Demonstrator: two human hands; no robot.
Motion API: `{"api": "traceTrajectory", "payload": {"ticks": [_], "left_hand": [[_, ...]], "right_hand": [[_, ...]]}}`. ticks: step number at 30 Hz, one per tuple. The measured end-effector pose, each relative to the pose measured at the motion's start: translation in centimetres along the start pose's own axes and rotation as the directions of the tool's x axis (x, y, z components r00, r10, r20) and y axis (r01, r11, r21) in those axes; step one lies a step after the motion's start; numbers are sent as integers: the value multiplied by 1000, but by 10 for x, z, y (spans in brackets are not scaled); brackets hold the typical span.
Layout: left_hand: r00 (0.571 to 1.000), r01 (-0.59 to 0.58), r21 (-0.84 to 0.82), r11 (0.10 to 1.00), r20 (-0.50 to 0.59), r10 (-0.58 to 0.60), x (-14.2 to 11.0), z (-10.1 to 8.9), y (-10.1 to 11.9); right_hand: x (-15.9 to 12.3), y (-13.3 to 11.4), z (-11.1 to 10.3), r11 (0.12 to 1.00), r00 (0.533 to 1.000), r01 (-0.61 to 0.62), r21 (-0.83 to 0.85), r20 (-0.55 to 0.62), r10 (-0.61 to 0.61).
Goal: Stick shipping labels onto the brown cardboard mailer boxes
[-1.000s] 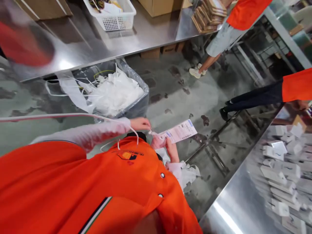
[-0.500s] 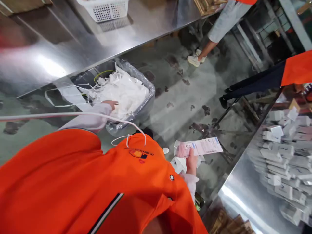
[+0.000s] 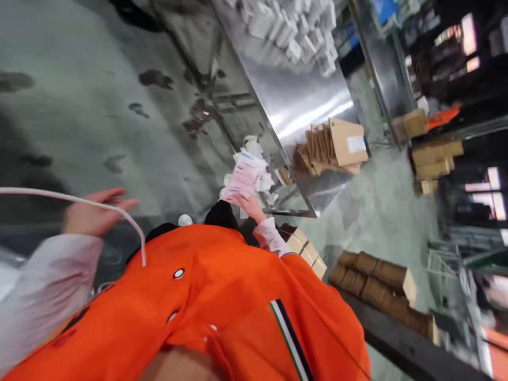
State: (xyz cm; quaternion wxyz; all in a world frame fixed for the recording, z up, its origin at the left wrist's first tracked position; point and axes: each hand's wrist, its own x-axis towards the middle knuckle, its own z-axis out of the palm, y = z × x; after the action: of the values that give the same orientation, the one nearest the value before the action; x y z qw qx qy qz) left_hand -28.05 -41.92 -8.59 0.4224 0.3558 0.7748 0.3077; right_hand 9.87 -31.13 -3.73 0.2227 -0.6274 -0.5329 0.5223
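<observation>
My right hand (image 3: 250, 205) holds a pink-and-white printed label packet (image 3: 244, 179) out in front of my orange shirt, near the corner of a steel table (image 3: 301, 106). My left hand (image 3: 95, 211) hangs at the left with fingers stretched apart and nothing in them; it is blurred by motion. A white cable (image 3: 79, 203) loops across in front of it. Crumpled white wrapping (image 3: 260, 182) lies behind the packet.
Folded brown cartons (image 3: 337, 145) stand stacked on the steel table, with several small white boxes (image 3: 293, 32) farther along it. Brown boxes (image 3: 381, 286) line a dark shelf at lower right. More cartons (image 3: 434, 156) sit on racks at the right. Grey-green stained floor (image 3: 99, 106) fills the left.
The view has swung right, away from the lined bin and the other workers. My left hand left the bin and now hangs free; my right hand kept the packet.
</observation>
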Motion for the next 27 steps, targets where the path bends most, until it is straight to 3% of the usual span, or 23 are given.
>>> {"api": "traceTrajectory", "payload": {"ticks": [2, 4, 6, 8, 12, 15, 17, 20, 24, 27], "left_hand": [[975, -87, -171, 981, 186, 119, 18, 72, 75], [891, -134, -382, 914, 357, 280, 26, 137, 142], [806, -67, -446, 893, 503, 311, 33, 186, 192], [769, 0, -402, 916, 586, 258, 43, 220, 224], [776, 86, -301, 950, 619, 126, 76, 265, 251], [795, 107, -295, 950, 598, 96, 100, 293, 262], [810, 63, -294, 954, 573, 123, 111, 310, 272], [821, -31, -272, 962, 542, 180, 122, 329, 288], [828, -44, -245, 969, 534, 173, 135, 347, 304], [804, 3, -285, 958, 571, 168, 151, 357, 316]], "right_hand": [[-9, 15, -2, 996, 1000, -11, 92, 22, 9], [-13, 29, -2, 985, 998, -19, 174, 55, 9], [-9, 41, -4, 969, 996, -37, 244, 90, 15], [3, 51, -12, 948, 994, -78, 307, 102, 49], [46, 61, -50, 944, 987, -158, 288, 73, 142], [90, 55, -87, 948, 994, -110, 297, 61, 96], [118, 44, -110, 923, 997, -44, 382, -40, 64], [151, 25, -137, 896, 961, 13, 443, -253, 111], [175, 13, -152, 885, 916, -16, 465, -349, 200], [185, 12, -151, 874, 891, -34, 484, -381, 246]]}}
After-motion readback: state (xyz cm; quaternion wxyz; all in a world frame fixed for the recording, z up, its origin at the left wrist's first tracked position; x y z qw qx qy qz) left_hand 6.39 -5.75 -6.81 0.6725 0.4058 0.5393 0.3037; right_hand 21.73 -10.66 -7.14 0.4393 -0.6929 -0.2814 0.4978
